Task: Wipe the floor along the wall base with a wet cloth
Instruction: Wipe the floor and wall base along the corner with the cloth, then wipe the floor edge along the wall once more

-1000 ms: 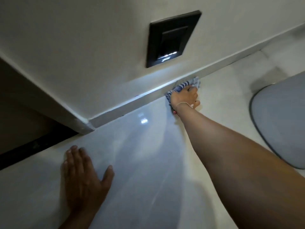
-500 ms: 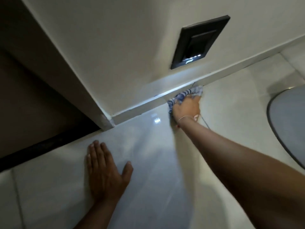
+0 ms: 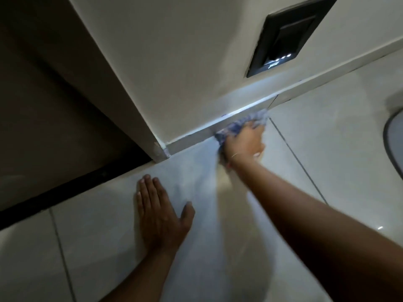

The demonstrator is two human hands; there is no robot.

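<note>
A pale tiled floor fills the lower and right parts of the frame, meeting a cream wall that runs across the upper middle, with a dark doorway opening at the upper left and the curved edge of a grey mat at the far right. A black recessed light fixture sits in the wall at the upper right, above a skirting strip along the wall base. The left hand lies flat and open on the floor at lower centre, while the right hand, blurred, presses a bunched blue-and-white cloth onto the floor against the skirting at centre right, fingers closed over it.
</note>
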